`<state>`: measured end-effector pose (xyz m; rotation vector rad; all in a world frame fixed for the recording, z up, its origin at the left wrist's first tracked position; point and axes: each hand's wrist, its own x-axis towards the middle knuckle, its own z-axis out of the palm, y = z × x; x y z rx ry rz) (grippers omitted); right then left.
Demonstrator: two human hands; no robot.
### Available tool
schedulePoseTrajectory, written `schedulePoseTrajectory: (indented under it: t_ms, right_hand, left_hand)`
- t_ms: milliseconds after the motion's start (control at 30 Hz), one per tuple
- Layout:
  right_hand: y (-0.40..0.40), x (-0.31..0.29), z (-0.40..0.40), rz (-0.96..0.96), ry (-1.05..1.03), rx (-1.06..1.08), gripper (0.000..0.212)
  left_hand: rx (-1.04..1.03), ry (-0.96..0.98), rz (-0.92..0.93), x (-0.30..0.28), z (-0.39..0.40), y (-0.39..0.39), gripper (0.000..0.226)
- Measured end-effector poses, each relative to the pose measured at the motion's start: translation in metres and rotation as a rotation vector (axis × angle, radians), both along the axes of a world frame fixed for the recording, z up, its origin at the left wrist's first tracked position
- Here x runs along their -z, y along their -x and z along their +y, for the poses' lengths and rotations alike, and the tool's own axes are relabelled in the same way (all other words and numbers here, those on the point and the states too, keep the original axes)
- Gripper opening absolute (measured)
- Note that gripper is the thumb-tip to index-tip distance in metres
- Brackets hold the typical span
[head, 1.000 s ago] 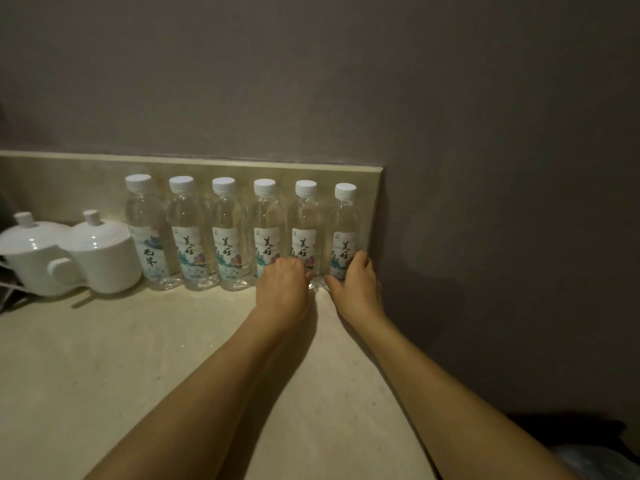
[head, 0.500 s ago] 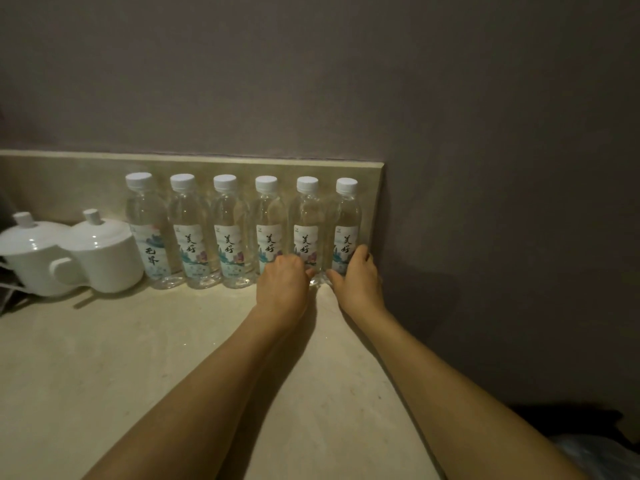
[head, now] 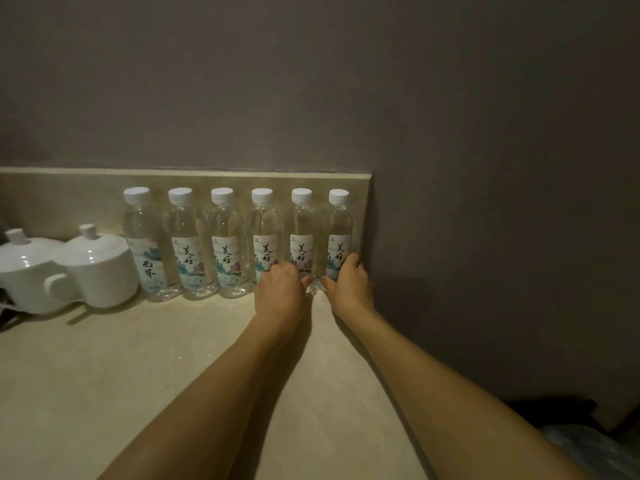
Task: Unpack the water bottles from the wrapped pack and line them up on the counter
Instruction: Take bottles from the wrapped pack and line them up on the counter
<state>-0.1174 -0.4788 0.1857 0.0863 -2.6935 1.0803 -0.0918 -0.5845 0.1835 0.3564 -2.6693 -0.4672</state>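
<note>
Six water bottles (head: pixel 225 242) stood upright in a row against the backsplash (head: pixel 69 188) on the counter (head: pixel 121 375), caps on. Left hand (head: pixel 278 292) was curled around the base of the fourth bottle (head: pixel 265 237), thumb by the fifth. Right hand (head: pixel 349 287) gripped the base of the last bottle (head: pixel 339 233), next to the wall (head: pixel 485 202). Two white lidded cups (head: pixel 93 268) sat left of the row.
</note>
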Motion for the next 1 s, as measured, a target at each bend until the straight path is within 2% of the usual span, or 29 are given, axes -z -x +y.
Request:
schedulePoseTrajectory:
  t_ms: [367,600,867,1000]
  right_hand:
    - [-0.018,-0.009,0.019,-0.058,0.044,-0.062,0.05]
    - [-0.044,-0.031,0.063,0.094,0.096,-0.053,0.038]
    - [-0.074,-0.064,0.177,0.372,0.209,0.045,0.018]
    - [-0.09,-0.059,0.267,0.412,0.197,0.064,0.011]
  left_hand:
    - [0.088,-0.097,0.026,-0.011,0.002,-0.018,0.033]
    - [0.166,-0.145,0.14,-0.039,0.039,-0.042,0.041]
    - [0.28,-0.207,0.23,-0.071,0.16,-0.062,0.039]
    - [0.325,-0.223,0.205,-0.068,0.254,-0.073,0.037]
